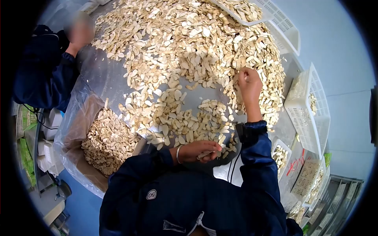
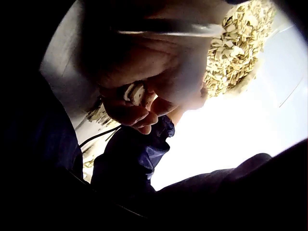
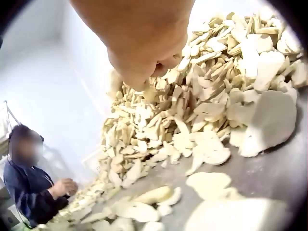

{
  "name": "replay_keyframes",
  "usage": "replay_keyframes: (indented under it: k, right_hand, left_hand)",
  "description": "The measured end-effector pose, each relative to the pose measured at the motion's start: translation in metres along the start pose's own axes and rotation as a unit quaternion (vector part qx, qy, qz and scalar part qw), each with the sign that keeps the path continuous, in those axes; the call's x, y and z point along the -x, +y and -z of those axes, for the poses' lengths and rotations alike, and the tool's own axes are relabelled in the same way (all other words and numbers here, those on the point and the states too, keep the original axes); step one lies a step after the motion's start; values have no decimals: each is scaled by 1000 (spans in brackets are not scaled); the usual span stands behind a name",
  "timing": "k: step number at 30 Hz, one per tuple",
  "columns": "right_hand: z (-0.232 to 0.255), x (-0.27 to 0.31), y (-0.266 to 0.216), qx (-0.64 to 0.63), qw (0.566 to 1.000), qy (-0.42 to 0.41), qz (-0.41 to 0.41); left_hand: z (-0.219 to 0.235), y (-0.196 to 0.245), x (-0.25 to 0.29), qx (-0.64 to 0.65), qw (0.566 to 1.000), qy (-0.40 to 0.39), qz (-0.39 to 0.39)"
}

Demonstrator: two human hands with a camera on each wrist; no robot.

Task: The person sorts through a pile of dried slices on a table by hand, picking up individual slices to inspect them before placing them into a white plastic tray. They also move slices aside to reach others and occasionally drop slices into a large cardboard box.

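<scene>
Two bare hands work over one metal table (image 1: pixel 193 95) spread with pale dried slices (image 1: pixel 165 43), far too many to count. The left hand (image 1: pixel 199 151), with one white bracelet (image 1: pixel 178 154) at its wrist, has its fingers curled inward around a small hold of slices (image 2: pixel 137 94); at least two show within the palm in the left wrist view. It sits at the near edge of the table, just beside a loose scatter of slices.

The right hand (image 1: pixel 251 86) is over the right part of the heap, fingers bent in narrowly at the slices. I cannot tell whether a slice is pinched between them; the nearest ones lie right at and beneath the fingertips.

On the left stands one cardboard box (image 1: pixel 96 176) with a clear plastic liner (image 1: pixel 67 137), holding a deep load of slices. At least three white perforated baskets (image 1: pixel 303 112) line the right side. One other person (image 1: pixel 43 78) in dark blue is at the upper left.
</scene>
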State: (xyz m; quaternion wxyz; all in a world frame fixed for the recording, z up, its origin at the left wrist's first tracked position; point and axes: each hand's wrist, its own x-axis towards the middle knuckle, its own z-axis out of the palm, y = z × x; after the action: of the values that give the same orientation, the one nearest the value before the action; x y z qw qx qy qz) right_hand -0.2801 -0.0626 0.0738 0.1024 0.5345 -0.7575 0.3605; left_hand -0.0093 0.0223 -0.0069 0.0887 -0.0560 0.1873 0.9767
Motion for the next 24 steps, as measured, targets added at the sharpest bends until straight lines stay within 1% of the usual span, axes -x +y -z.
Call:
replay_keyframes:
  k: [3,6,7,8,9,10,12,13,14,16,17,20,21,23,24]
  right_hand:
    - [7,7,3,-145,985,-4,-97]
    - [27,24,4,-215,965,-53,-138]
    - [38,34,-10,-262,945,-59,-186]
    - [58,44,-25,-306,895,-120,-302]
    - [67,59,-28,-388,841,-139,-352]
    - [75,73,-39,-437,801,-131,-387]
    - [93,105,-40,-523,727,-167,-413]
    - [101,120,-42,-565,683,-168,-431]
    - [108,132,-45,-604,637,-168,-447]
    - [117,153,-53,-629,597,-156,-472]
    - [121,161,-56,-642,576,-149,-484]
    - [132,183,-61,-661,557,-162,-477]
    - [135,190,-60,-671,547,-174,-469]
    - [140,198,-60,-674,539,-169,-476]
    - [142,201,-60,-675,536,-166,-480]
  left_hand:
    - [-2,2,1,-3,1000,2,-2]
    - [-4,0,2,-36,999,30,-15]
    - [-4,0,1,-52,998,41,-21]
    - [-7,2,0,-68,994,76,-37]
    - [-13,6,1,-83,989,111,-52]
    - [-17,9,3,-99,982,146,-66]
    - [-27,18,4,-91,974,165,-124]
    - [-29,21,3,-87,969,174,-152]
    - [-31,22,1,-78,968,177,-163]
    - [-35,23,-4,-62,964,180,-184]
    - [-41,24,-6,-74,962,200,-169]
    - [-44,23,-8,-120,976,118,-141]
    - [-42,19,-12,-112,978,114,-135]
    - [-36,9,-19,-98,982,106,-125]
    - [-39,7,-20,-77,987,95,-106]
